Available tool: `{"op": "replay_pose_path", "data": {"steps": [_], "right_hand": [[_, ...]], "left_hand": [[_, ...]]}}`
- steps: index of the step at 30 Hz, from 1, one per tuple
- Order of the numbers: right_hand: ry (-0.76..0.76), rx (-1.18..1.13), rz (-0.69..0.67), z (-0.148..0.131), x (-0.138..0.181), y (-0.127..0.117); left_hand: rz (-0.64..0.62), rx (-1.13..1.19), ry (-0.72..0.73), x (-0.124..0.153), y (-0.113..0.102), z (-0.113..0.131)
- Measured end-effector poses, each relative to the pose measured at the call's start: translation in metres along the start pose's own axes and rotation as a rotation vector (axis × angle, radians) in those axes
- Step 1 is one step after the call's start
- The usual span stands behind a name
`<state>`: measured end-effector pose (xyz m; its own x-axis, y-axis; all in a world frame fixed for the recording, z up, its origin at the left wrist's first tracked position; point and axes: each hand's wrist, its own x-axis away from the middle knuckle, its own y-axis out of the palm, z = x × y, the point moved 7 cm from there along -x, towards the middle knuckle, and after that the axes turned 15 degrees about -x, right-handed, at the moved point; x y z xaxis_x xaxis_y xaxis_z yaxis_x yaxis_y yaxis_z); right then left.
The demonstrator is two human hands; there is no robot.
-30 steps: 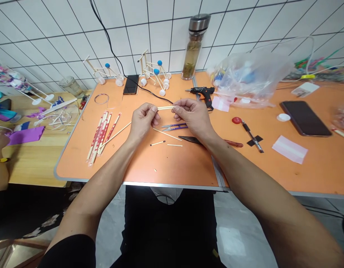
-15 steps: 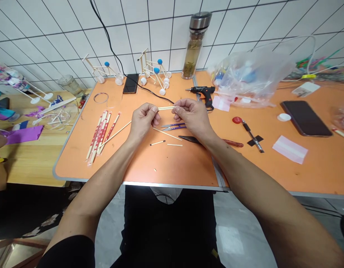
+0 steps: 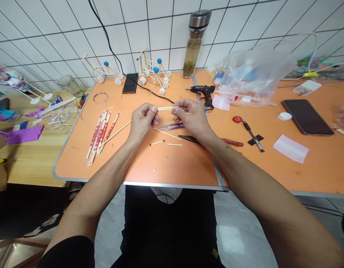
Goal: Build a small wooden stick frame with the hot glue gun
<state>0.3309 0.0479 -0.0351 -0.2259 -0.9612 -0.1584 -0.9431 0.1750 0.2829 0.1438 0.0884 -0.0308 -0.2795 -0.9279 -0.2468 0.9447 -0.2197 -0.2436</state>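
Thin wooden sticks [image 3: 165, 108], look like two laid side by side, held up over the middle of the orange table [image 3: 188, 165], between the hands. Should be very light, stiff along their length, snappable if bent hard; dry wood, so probably not slippery. Best hold: thumb and forefinger near each end, light pinch, no twist.

Long axis runs left-right, near level, roughly parallel to the near table edge. Both ends are buried in fingers (so can't say if either tip differs).

Left hand [image 3: 144, 119]: thumb and forefinger closed on the left end, other fingers curled. Right hand [image 3: 190, 116]: same pinch on the right end.

Just on the near side: purple-handled snips [image 3: 173, 127], partly behind the right hand; a loose stick [image 3: 168, 134] slanting near-right, a dark-tipped stick [image 3: 157, 143], a short plain stick [image 3: 174, 144]. Red-handled tool [image 3: 232, 143] passes under the right forearm, type unclear.

Left: wrapped sticks [image 3: 97, 139], long axes near-far, plus a bare stick [image 3: 116, 135] running to the left hand; can't tell if it touches.

Far side: glue gun [image 3: 206, 93] to the right, nozzle pointing left; stick model with blue balls [image 3: 155, 70] to the left.
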Motion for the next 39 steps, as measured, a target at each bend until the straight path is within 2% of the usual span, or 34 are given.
{"op": "replay_pose_path", "data": {"steps": [6,19,34,39], "right_hand": [[0.014,-0.006,0.002,0.0011,-0.0005,-0.0011],[0.017,-0.002,0.026,0.0036,-0.0006,-0.0036],[0.021,-0.006,0.010,0.0063,-0.0005,-0.0038],[0.012,-0.008,0.010,0.0050,0.0007,-0.0032]], "left_hand": [[0.016,-0.005,0.001,0.0011,0.0002,0.0017],[0.053,0.018,-0.095,0.0001,-0.0004,-0.0060],[0.027,-0.023,-0.015,0.0018,-0.0012,0.0023],[0.028,-0.026,-0.035,0.0022,-0.0012,0.0005]]}}
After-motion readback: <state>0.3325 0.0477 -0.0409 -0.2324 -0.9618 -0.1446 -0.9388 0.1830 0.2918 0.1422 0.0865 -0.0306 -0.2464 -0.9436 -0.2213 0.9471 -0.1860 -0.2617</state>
